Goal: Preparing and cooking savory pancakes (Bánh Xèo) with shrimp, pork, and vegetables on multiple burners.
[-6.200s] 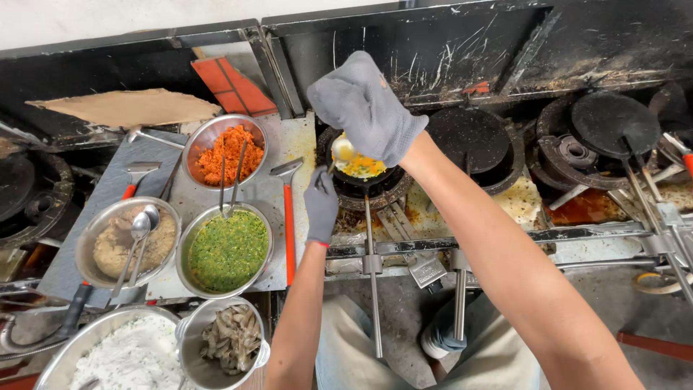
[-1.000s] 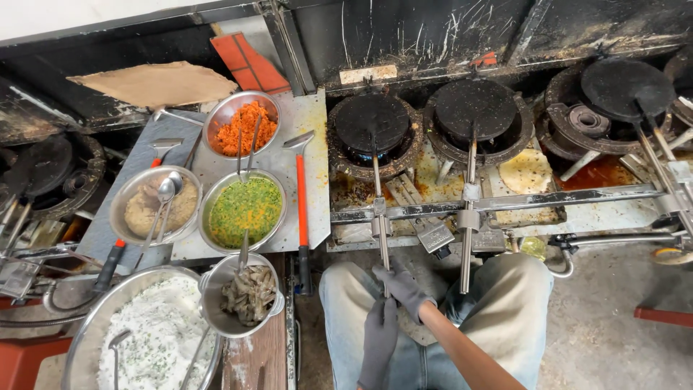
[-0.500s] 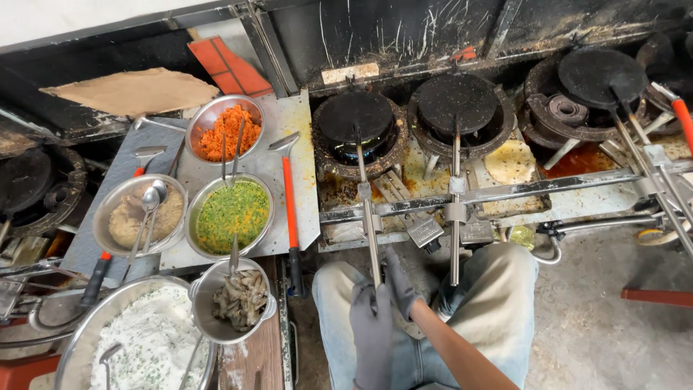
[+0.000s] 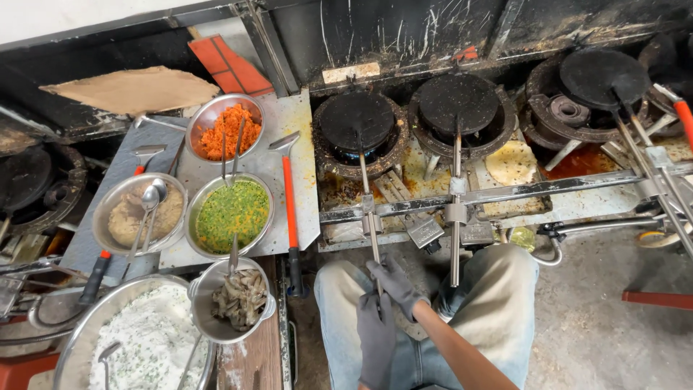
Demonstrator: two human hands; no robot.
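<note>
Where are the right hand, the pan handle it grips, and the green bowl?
right hand (image 4: 395,285), head view, on the gloved knuckles.
pan handle (image 4: 368,217), head view, on the metal rod midway along.
green bowl (image 4: 232,214), head view, on the green filling near the middle.

Both gloves, on the left hand (image 4: 377,339) and right hand (image 4: 395,285), were grey, at lower centre. At left, 1 bowl (image 4: 229,131) held orange shreds, another bowl (image 4: 232,214) green mix. The spatula handle (image 4: 289,206) was orange-red.

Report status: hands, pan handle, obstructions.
Right hand and left hand, both gloved, grip long pan handle. Closed round pan sits on burner. Nothing blocking.
</note>
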